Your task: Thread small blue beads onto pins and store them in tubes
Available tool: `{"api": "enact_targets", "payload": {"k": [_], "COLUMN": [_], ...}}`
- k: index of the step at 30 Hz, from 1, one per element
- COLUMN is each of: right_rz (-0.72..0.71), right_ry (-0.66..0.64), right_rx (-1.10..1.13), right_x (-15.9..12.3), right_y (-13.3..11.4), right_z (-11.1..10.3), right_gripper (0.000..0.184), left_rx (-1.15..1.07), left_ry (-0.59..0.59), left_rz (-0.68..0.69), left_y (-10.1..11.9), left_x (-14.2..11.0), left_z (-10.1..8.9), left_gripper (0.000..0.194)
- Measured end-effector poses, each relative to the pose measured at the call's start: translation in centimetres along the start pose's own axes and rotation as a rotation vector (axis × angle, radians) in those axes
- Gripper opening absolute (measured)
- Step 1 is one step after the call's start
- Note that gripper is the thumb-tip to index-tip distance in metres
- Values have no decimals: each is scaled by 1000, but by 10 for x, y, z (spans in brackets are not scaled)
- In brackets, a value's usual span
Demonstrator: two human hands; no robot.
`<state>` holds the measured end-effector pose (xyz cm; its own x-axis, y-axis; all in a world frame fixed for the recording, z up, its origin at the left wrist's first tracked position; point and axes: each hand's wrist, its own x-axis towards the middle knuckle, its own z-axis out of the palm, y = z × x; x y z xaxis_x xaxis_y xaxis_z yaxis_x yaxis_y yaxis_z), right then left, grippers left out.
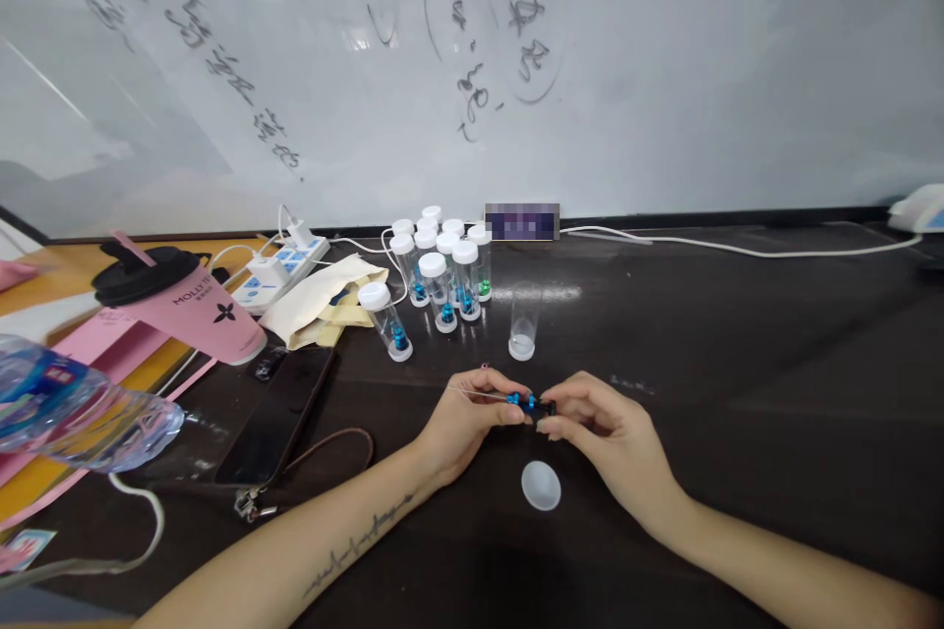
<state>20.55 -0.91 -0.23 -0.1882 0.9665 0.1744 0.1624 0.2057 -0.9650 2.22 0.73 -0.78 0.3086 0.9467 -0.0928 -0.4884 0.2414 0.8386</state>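
Observation:
In the middle of the head view, my left hand (479, 411) pinches a small blue and black part (525, 402) between thumb and fingers. A thin pale rod or wire runs from its blue end back over my left palm. My right hand (601, 421) pinches the black end of the same part from the right. Just below it, a white round cap (541, 486) lies on the dark table with its hollow side up. Behind my hands stands an uncapped clear tube (523, 329) with a whitish bottom.
Several white-capped clear tubes (435, 290) holding blue or green parts stand behind. To the left are a phone (274, 423), a tilted pink cup (199, 305), a plastic bottle (81, 413), a cream pouch (321, 295) and a power strip (284, 273). A whiteboard (649, 98) rises behind the table.

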Motion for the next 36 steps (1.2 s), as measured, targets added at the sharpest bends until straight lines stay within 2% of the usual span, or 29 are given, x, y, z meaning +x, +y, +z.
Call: {"api": "enact_targets", "payload": {"k": [7, 16, 25, 36], "right_rz": [82, 121, 58, 69], "right_ry": [-42, -75, -39, -5], "right_rx": [110, 193, 95, 87], "right_x": [0, 1, 1, -3], "right_y": [-5, -9, -6, -1], "right_z": [0, 2, 2, 2], "right_gripper": [15, 16, 14, 18], "left_rx": [18, 33, 35, 22], "left_ry": [6, -8, 11, 2], "left_rz": [-11, -4, -10, 2], "left_y": [1, 0, 1, 0], "left_x": [-1, -1, -1, -1], "left_z": [1, 1, 2, 1], "left_gripper": [22, 21, 20, 20]}}
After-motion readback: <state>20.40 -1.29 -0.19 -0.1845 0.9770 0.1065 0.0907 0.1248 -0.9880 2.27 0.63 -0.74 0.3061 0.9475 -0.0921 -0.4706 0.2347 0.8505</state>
